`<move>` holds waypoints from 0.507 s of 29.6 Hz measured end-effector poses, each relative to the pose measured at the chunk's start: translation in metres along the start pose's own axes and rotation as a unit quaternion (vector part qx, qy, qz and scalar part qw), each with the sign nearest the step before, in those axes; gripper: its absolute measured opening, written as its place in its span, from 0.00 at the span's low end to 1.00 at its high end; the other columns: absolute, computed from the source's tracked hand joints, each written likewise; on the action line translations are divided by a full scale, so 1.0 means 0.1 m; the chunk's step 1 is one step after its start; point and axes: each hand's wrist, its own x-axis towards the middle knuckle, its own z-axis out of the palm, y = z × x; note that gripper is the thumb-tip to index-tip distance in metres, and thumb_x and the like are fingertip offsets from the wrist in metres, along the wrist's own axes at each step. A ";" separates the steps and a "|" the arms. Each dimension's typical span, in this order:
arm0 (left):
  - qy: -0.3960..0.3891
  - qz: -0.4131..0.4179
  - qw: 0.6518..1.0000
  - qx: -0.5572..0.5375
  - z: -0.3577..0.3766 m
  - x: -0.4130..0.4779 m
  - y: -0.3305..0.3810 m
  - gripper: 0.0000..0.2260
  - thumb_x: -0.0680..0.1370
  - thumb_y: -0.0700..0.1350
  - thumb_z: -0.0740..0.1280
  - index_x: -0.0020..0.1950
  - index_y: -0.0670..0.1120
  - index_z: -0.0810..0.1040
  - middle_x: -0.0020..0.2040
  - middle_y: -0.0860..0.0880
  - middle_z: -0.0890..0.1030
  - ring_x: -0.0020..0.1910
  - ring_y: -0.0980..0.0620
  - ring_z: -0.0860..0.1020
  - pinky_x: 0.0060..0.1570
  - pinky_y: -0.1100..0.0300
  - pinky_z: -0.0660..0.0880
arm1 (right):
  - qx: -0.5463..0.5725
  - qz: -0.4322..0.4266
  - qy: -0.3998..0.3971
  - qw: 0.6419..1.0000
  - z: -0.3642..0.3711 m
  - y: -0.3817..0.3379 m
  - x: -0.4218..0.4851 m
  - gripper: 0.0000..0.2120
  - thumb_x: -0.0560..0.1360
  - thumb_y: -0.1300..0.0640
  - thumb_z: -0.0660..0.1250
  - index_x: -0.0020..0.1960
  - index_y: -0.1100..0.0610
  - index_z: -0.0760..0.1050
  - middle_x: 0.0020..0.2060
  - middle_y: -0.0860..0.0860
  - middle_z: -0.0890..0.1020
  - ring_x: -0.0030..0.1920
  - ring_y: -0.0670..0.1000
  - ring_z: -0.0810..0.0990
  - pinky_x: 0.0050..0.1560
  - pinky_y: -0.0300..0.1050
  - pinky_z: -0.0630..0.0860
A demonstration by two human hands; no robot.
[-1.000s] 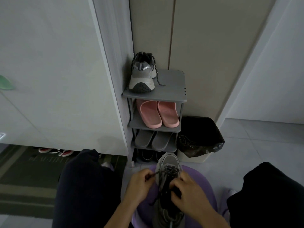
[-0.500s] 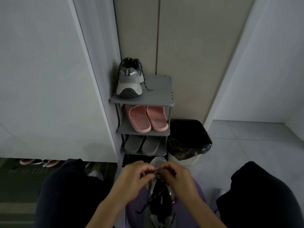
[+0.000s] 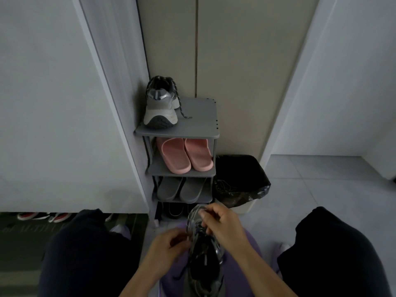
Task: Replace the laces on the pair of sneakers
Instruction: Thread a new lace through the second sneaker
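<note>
A person sits with knees apart, looking down at a grey sneaker (image 3: 203, 251) resting toe-away on a purple stool (image 3: 252, 260) between their legs. The right hand (image 3: 225, 226) is curled over the far part of the lacing, fingertips pinched near the toe end. The left hand (image 3: 169, 245) is closed at the shoe's left side, apparently pinching a dark lace (image 3: 199, 227), though the dim light hides the exact grip. Dark lacing crosses the shoe's upper; whether it is old or new cannot be told. The second sneaker (image 3: 161, 106) stands far off on the top shelf of a grey shoe rack (image 3: 199, 127), heel toward the viewer, a lace trailing loose beside it. Pink slippers (image 3: 186, 155) and grey slippers (image 3: 182, 188) fill the lower shelves. Judging from this, one shoe is mid-lacing and the other seems unfinished
</note>
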 end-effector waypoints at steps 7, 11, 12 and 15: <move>0.081 -0.059 0.975 -0.198 0.00 -0.01 0.01 0.08 0.73 0.28 0.65 0.36 0.38 0.77 0.24 0.49 0.78 0.24 0.55 0.76 0.27 0.67 0.75 | 0.027 0.013 0.016 0.999 0.05 0.08 0.01 0.07 0.75 0.60 0.66 0.46 0.48 0.72 0.35 0.47 0.80 0.29 0.40 0.78 0.37 0.34 0.75; 0.140 -0.102 0.942 -0.287 0.08 0.02 -0.03 0.08 0.73 0.29 0.65 0.38 0.39 0.78 0.25 0.49 0.79 0.23 0.57 0.77 0.26 0.68 0.76 | -0.053 0.015 0.024 0.998 0.02 0.21 -0.07 0.06 0.74 0.59 0.67 0.41 0.50 0.74 0.36 0.46 0.79 0.36 0.42 0.78 0.39 0.32 0.74; 0.147 -0.107 0.936 -0.303 0.11 0.03 -0.03 0.08 0.73 0.29 0.65 0.38 0.39 0.77 0.25 0.49 0.80 0.23 0.57 0.78 0.26 0.68 0.76 | -0.098 0.021 0.003 0.995 0.02 0.26 -0.10 0.05 0.74 0.58 0.68 0.40 0.50 0.75 0.35 0.45 0.78 0.36 0.41 0.77 0.39 0.30 0.72; 0.162 -0.106 0.929 -0.314 0.19 0.06 -0.03 0.09 0.72 0.27 0.65 0.38 0.40 0.74 0.24 0.48 0.79 0.23 0.57 0.77 0.25 0.68 0.76 | -0.190 0.032 -0.047 0.980 0.10 0.44 -0.16 0.04 0.73 0.55 0.68 0.41 0.47 0.78 0.38 0.44 0.78 0.35 0.40 0.76 0.38 0.27 0.68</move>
